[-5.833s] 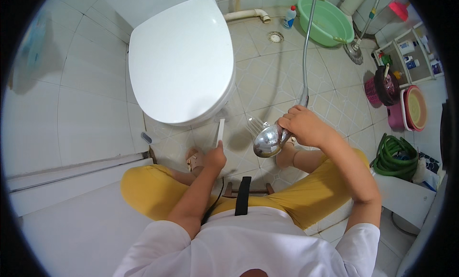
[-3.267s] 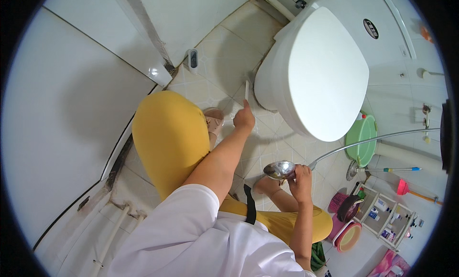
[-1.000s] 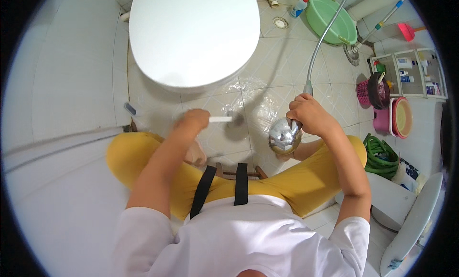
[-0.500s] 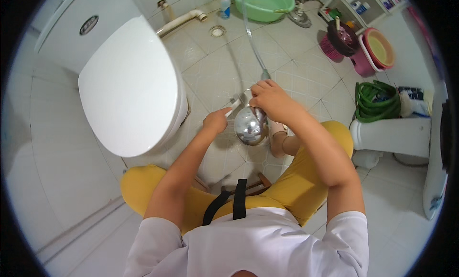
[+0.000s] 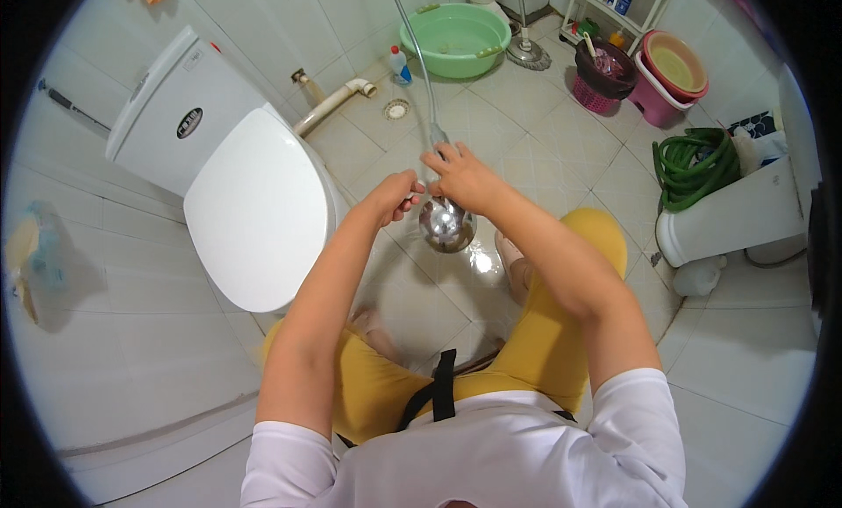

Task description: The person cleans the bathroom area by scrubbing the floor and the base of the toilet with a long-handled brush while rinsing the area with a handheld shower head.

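Note:
A round chrome shower head (image 5: pixel 447 226) hangs low over the tiled floor between my knees. My right hand (image 5: pixel 465 179) is closed around its neck, where the grey hose (image 5: pixel 423 69) comes in from above. Just to the left, my left hand (image 5: pixel 395 197) is closed beside the shower head. A sliver of a slim white-handled thing (image 5: pixel 423 192) shows at its fingers; its far end is hidden between the hands.
A white toilet (image 5: pixel 259 214) stands close on my left. Beyond the floor drain (image 5: pixel 396 110) sit a bottle (image 5: pixel 400 66) and a green basin (image 5: pixel 460 43). Buckets (image 5: pixel 662 82), a mop (image 5: pixel 526 53) and a coiled green hose (image 5: pixel 695 168) stand to the right.
My view has shifted, showing more of the toilet tank. Both hands are slightly higher in the picture and closer together. The white handle, plainly visible before, is now mostly covered.

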Demonstrator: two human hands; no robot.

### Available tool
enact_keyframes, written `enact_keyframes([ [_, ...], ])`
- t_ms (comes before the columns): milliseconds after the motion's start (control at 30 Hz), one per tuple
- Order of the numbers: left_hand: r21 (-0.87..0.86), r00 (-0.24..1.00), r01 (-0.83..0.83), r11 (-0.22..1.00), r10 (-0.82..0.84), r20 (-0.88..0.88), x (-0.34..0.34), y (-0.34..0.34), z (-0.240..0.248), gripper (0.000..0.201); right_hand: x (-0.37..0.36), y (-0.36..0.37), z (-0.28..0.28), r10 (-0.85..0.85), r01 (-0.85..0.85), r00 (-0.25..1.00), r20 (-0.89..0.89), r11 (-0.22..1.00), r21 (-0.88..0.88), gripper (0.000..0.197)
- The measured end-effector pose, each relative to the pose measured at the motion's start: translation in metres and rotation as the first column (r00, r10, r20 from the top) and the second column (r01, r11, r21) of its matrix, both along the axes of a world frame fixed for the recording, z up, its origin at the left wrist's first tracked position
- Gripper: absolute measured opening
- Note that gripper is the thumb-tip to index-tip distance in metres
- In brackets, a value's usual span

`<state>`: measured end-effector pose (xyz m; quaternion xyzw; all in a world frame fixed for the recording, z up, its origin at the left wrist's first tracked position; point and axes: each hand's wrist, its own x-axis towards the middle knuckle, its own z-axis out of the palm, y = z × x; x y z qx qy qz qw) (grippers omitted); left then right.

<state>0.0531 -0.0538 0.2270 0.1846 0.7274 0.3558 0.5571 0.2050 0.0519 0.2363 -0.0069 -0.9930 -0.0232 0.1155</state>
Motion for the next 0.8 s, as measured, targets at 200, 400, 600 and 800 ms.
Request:
enact_keyframes([
  [200, -0.024, 0.994, 0.091, 0.996, -0.089, 0.071, 0.006, 0.024, 0.010, 0.052, 0.002, 0.034, -0.005, 0.125, -0.129, 0.949, -0.290, 0.992, 0.003, 0.014],
  [400, 0.301, 0.932, 0.010, 0.954, -0.118, 0.343, 0.007, 0.074, -0.008, 0.039, -0.001, 0.095, 0.015, 0.347, -0.327, 0.931, -0.114, 0.931, 0.164, 0.010],
  [600, 0.404, 0.848, -0.078, 0.912, -0.153, 0.508, 0.020, 0.158, -0.041, 0.026, 0.015, 0.160, 0.015, 0.350, -0.346, 0.937, -0.003, 0.926, 0.149, 0.012],
  [800, 0.378, 0.765, -0.257, 0.889, -0.052, 0.642, 0.036, 0.194, -0.099, 0.024, 0.018, 0.190, -0.027, 0.373, -0.363, 0.924, -0.082, 0.925, 0.115, 0.015],
])
